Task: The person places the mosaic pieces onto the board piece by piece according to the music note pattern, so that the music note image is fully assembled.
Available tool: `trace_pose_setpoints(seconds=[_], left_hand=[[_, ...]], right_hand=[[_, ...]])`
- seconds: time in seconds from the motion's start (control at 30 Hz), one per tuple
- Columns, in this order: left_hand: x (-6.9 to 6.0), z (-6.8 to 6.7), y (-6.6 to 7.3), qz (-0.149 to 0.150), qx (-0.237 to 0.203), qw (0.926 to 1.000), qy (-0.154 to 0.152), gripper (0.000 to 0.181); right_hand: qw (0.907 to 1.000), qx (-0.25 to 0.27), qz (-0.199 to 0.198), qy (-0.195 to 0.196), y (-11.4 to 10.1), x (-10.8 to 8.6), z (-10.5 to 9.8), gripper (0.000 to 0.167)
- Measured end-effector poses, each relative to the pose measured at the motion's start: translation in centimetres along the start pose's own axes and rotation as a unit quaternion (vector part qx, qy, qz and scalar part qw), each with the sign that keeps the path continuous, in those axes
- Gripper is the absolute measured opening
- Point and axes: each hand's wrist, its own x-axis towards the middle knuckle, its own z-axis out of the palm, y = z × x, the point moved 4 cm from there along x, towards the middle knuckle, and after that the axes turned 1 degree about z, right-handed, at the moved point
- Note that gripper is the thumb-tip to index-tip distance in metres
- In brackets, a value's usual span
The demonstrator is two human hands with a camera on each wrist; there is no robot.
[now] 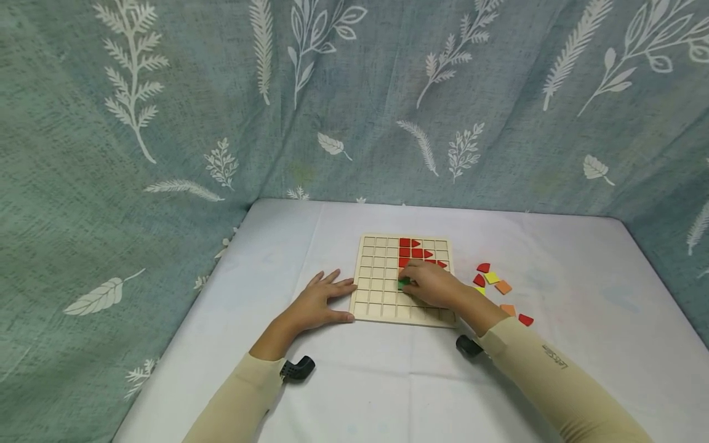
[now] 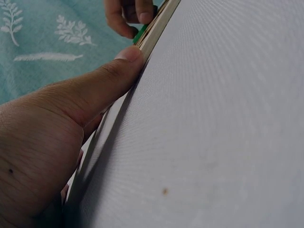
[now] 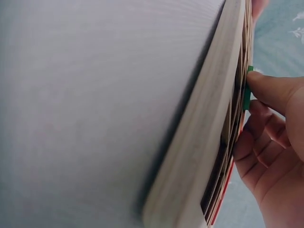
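Misalignment looks like the likeliest trouble: the right hand [image 1: 434, 285] pinches the green piece [image 1: 403, 283] between thumb and finger at the gridded board [image 1: 376, 295], just below the red pieces [image 1: 417, 253], and whether it is seated cannot be told. Should it go down tilted, an edge could catch on a cell's raised border and the piece could spring from the fingertips. The curled fingers also lie close to the red row, so a careless lift might nudge one loose. The left hand [image 1: 320, 303], fingers spread and extended, touches the board's left side, thumb at the near corner; too light a press there could let the board slide on the counter [image 1: 360, 394]. The right forearm [image 1: 480, 309] passes just beside the loose pieces [image 1: 503, 287], and a sideways sweep could scatter them.
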Motion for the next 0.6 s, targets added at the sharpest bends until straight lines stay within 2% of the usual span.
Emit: trace_pose_setpoints(seconds=[0.2,0.6], left_hand=[[0.11,0.03,0.08,0.005,0.001,1.0,-0.001,0.088],[0.1,0.04,0.09,-0.009,0.005,0.9999,0.005,0.087]], right_hand=[[1.0,-0.002,-0.003,-0.003,0.02,-0.26,-0.08,0.022],[1.0,-0.004,-0.005,0.002,-0.11,0.27,0.23,0.022]])
